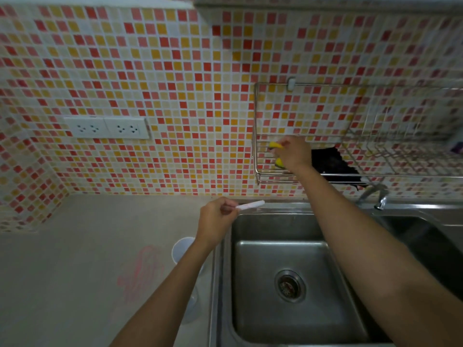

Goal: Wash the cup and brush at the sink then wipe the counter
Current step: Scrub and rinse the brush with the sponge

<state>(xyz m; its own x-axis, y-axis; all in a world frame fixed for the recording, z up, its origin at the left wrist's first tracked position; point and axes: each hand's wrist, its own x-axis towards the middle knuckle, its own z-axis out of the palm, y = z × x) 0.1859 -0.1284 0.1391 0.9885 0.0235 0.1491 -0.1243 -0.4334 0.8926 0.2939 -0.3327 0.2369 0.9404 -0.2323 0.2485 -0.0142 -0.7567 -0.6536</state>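
The left hand (217,213) pinches a thin white brush (250,204) by one end, and the stick pokes out over the back edge of the steel sink (283,249). The right hand (292,152) is up at the wire rack (350,136) on the tiled wall, with its fingers closed around something yellow (275,146). It may be a sponge, but it is too blurry to be sure. The clear cup (181,247) stands on the counter (75,259) just beside the sink, partly hidden by the left arm. Pink scribbles (140,271) mark the counter near the cup. The left arm hangs right over the cup, so 1 careless swing could knock it over. The brush is held only by its tip and could slip into the sink.
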